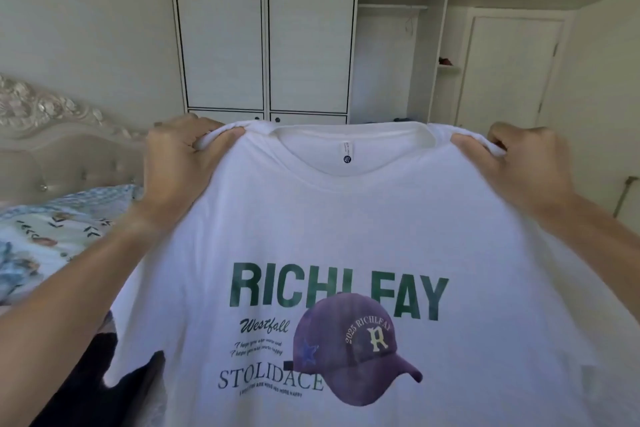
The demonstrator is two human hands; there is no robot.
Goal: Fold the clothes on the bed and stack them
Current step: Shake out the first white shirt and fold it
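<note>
A white T-shirt [346, 225] with green lettering and a printed purple cap hangs spread out in front of me, its printed front facing me. My left hand [180, 156] grips its left shoulder beside the collar. My right hand [519, 163] grips its right shoulder. The shirt is held up in the air and fills most of the lower view. It hides the bed below and any other clothes there, except a dark garment [104, 381] showing at the lower left.
A bed with a floral blue cover [52, 236] and an ornate padded headboard [52, 135] lies at the left. A white wardrobe [263, 45] with an open hanging section stands across the room. A white door [512, 69] is at the right.
</note>
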